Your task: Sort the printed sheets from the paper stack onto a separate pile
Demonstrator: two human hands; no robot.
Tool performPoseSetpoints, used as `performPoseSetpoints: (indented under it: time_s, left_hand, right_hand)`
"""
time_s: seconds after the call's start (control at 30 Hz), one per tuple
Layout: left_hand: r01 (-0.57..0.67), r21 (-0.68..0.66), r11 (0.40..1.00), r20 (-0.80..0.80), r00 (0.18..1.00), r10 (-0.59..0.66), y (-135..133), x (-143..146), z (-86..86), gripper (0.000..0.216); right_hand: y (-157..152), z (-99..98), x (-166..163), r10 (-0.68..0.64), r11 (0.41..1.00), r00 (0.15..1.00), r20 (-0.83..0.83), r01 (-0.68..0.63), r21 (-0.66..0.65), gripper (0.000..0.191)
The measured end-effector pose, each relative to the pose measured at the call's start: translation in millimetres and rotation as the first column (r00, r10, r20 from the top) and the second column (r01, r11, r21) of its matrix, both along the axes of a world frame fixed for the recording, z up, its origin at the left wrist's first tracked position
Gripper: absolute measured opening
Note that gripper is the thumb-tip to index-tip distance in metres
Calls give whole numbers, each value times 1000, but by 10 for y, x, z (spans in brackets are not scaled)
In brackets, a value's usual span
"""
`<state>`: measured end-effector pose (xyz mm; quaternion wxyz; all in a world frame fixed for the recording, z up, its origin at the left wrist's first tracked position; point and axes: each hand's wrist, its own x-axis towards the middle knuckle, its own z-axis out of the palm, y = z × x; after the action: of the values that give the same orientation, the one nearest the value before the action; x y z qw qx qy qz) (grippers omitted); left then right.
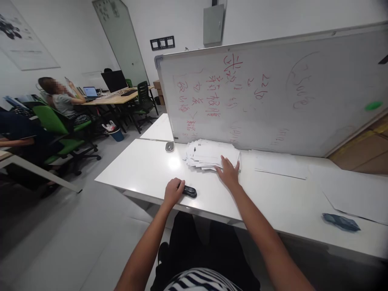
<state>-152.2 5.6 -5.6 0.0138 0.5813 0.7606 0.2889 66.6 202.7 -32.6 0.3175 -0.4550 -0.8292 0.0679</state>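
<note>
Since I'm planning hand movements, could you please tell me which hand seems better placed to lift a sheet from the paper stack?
Probably the right hand: it touches the paper stack, while the left hand holds the black stapler, apart from the stack.

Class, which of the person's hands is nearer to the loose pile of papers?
Right. The right hand rests on the papers, at their right end; the left hand is apart from them, holding a black tool.
</note>
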Motion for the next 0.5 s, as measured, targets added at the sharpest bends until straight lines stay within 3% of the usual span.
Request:
performPoseSetpoints:
  time_s: [0.13, 0.33, 0.5]
  left_hand:
    - [-10, 12, 1000, 19, 1000, 10, 1, 3, -21, 37]
    - [-40, 18, 999, 9, 999, 40, -21, 21, -25, 37]
    - [-45, 36, 998, -15, 999, 46, -28, 26, -34, 38]
  right_hand:
    - [34, -39, 93, -8, 997, 999, -54, 12, 80, 52]
    - [-23, 56, 114, 11, 993, 1000, -9, -10, 116, 39]
    - [-17, 1, 45, 50, 974, 998, 46, -59, 219, 46]
